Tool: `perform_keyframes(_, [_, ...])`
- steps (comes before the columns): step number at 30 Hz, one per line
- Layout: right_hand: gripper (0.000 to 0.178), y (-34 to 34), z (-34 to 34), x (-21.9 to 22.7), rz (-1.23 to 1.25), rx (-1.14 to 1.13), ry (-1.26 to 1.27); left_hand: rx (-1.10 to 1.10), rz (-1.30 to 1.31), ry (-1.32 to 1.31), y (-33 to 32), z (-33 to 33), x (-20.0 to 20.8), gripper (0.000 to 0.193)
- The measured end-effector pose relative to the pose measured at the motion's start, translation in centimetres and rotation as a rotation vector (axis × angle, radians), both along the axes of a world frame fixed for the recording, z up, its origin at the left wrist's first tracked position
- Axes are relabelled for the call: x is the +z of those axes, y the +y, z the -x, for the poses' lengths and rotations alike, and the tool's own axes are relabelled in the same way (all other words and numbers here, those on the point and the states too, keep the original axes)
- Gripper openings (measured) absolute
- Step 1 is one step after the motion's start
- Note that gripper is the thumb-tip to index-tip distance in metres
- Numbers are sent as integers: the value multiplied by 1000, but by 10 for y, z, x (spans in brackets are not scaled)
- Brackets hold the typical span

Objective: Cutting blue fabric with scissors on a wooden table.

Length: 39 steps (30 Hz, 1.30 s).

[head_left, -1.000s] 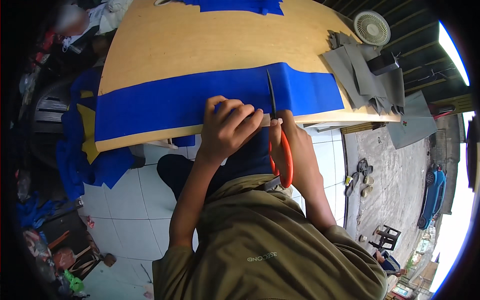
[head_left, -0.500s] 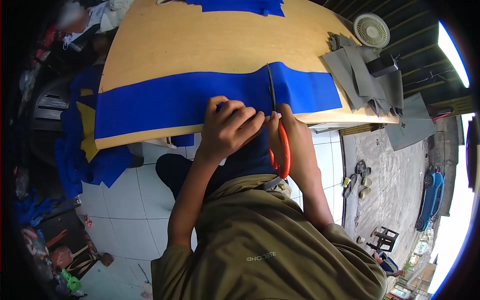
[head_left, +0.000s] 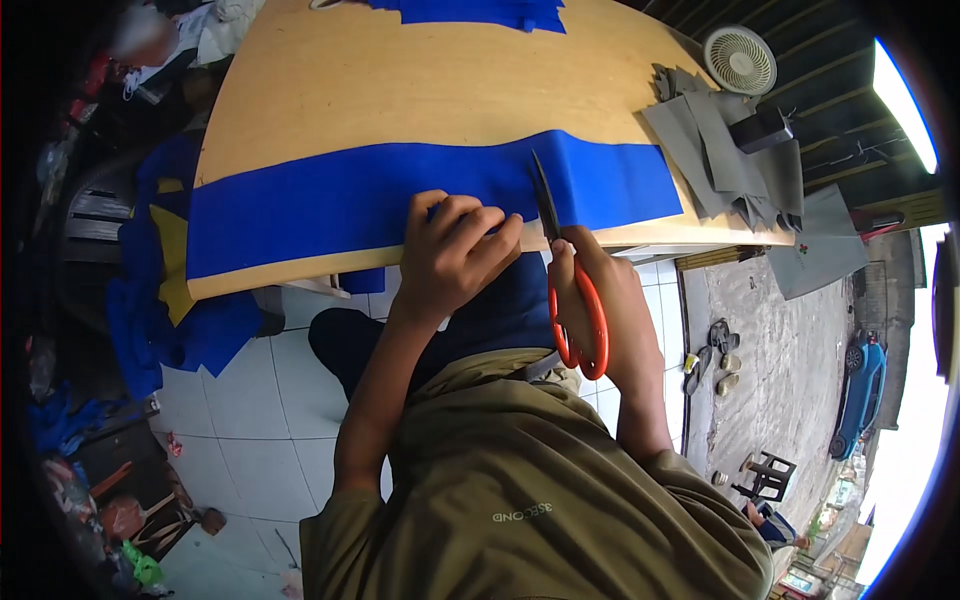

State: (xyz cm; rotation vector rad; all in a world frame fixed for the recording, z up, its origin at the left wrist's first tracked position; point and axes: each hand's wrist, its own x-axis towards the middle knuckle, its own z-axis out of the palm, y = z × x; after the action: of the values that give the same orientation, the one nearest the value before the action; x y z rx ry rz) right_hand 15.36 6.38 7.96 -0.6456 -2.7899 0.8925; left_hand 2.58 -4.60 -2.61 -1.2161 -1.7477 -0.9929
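Note:
A long strip of blue cloth (head_left: 330,200) lies along the near edge of the table, with a raised fold toward its right part. My left hand (head_left: 455,250) is closed at the strip's near edge, its fingers curled and pinching the cloth; the fingertips are partly hidden. In my right hand (head_left: 625,320) is a pair of scissors (head_left: 546,205) with orange-red handles and dark blades. The blades point away from me over the cloth, just left of the fold, and look nearly together. Whether they touch the cloth I cannot tell.
Grey cloth pieces (head_left: 715,150) are piled at the table's right end, with a dark box (head_left: 762,130) on them and a round white fan (head_left: 740,60) behind. More blue cloth (head_left: 485,12) lies at the far edge. Blue and yellow cloth (head_left: 175,260) hangs at the left.
My right hand has drawn the scissors back toward me and slightly right, and their tips have come nearer with them. My left hand has barely shifted; the raised cloth has sunk a little.

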Motion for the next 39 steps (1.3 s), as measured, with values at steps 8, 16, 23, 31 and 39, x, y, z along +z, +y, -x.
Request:
perform_keyframes(8, [22,1,5,4,-24,7,-2,19,-42,-17,1,1,0,22])
perform_keyframes(16, [21,-3,-2,1,18,40,-69,20,-41,-24,1,0,2,21])
perform_keyframes(23, [23,0,10,-13,-48,40,51,2,-4,-9,-3,-1,-2,26])
perform_keyframes(31, [25,3,21,-19,-24,24,104,-70,26,17,-6,-2,-4,23])
perform_keyframes(39, [22,3,20,-19,-53,41,54,-41,-3,21,-5,-2,-5,20])
